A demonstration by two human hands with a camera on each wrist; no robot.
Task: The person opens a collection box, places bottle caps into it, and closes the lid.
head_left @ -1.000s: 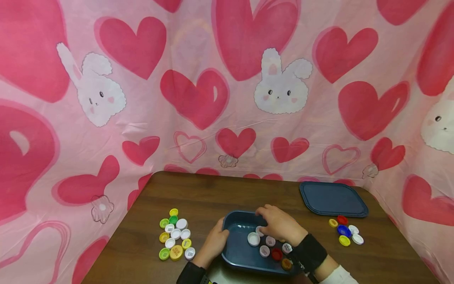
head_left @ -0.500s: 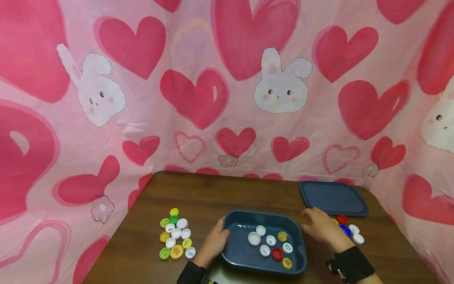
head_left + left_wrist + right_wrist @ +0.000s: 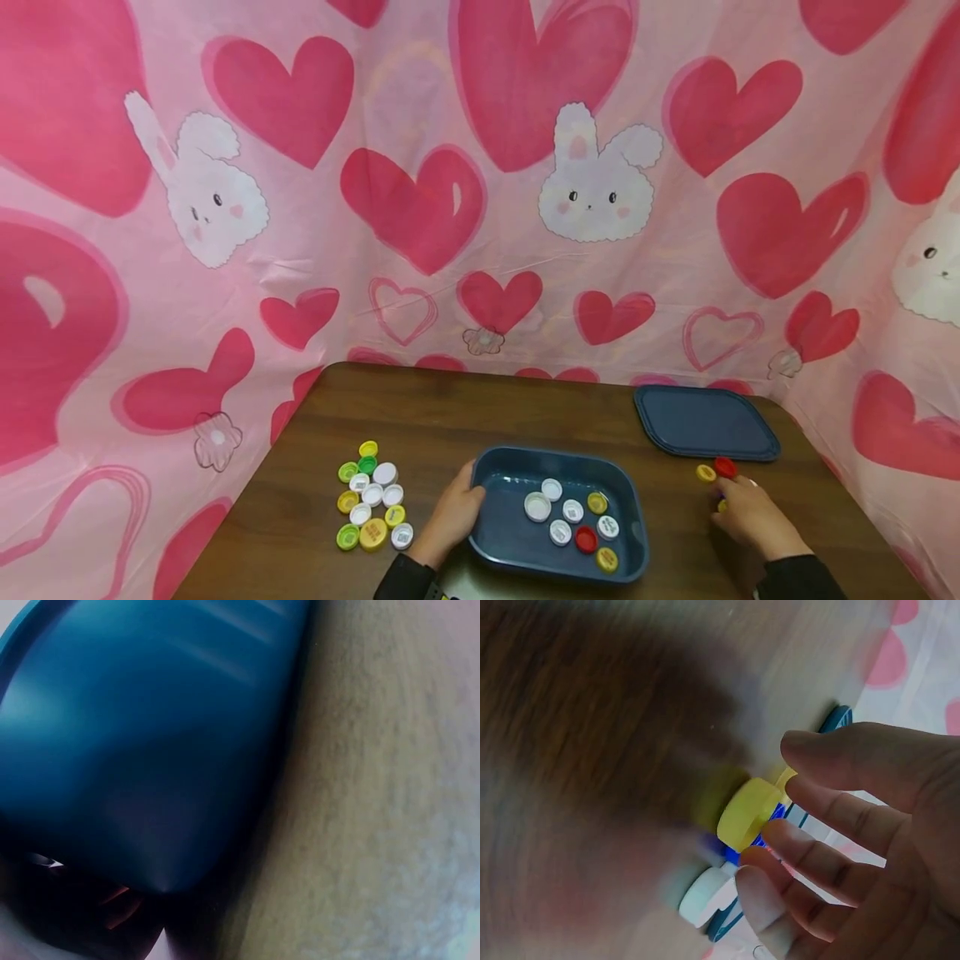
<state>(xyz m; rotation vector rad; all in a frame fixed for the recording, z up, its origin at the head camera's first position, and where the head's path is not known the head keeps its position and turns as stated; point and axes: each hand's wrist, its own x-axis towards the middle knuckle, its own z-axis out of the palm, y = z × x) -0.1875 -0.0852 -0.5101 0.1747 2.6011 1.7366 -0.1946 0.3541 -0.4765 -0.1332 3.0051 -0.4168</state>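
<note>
My left hand (image 3: 453,512) grips the left rim of a dark blue plastic tub (image 3: 501,533), thumb over the edge. Inside the tub lie several white, yellow and red bottle caps (image 3: 586,539). Over a small group of caps on the right, my right hand (image 3: 753,518) reaches down and hides part of them. A red cap (image 3: 724,467) and a yellow-orange cap (image 3: 705,473) show beyond its fingers. In the right wrist view, its slightly bent fingers are spread close to a yellow cap (image 3: 750,814), with a white cap (image 3: 705,896) and a partly covered blue one beside it.
A flat dark blue lid (image 3: 705,423) lies at the back right of the wooden table (image 3: 450,400). Left of the tub, several green, yellow and white caps (image 3: 372,493) sit clustered. Pink heart-printed cloth (image 3: 420,208) stands behind the table.
My right hand has moved from above the tub out to the right, down over the loose caps there. The left hand and tub stay where they were.
</note>
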